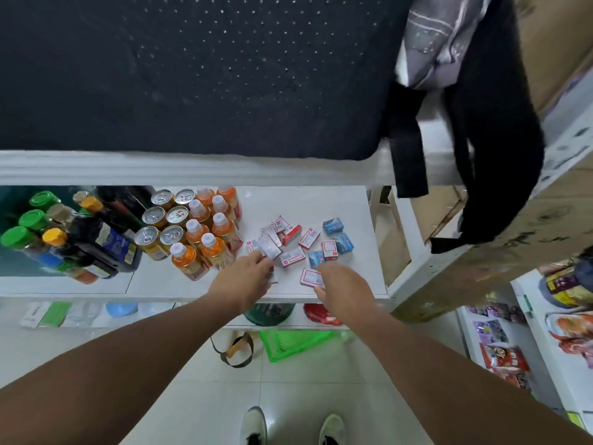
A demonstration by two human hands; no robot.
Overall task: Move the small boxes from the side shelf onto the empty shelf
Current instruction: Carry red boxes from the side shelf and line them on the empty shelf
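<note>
Several small boxes lie scattered on the white shelf (353, 203): red-and-white ones (291, 256) in the middle and blue ones (333, 227) to the right. My left hand (247, 274) reaches over the left end of the pile, its fingers curled on a small white box (268, 248) at the pile's edge. My right hand (343, 285) lies at the shelf's front edge, its fingers touching a red-and-white box (310, 277) that lies flat. Whether the right fingers grip that box is hidden by the hand.
Orange drink bottles (208, 232), cans (167, 220) and dark sauce bottles (96, 232) fill the left of the shelf. A black cloth covers the level above. A black bag (494, 155) hangs at the right. A green basket (295, 343) stands on the floor below; snack packs (503, 358) lie on a low right shelf.
</note>
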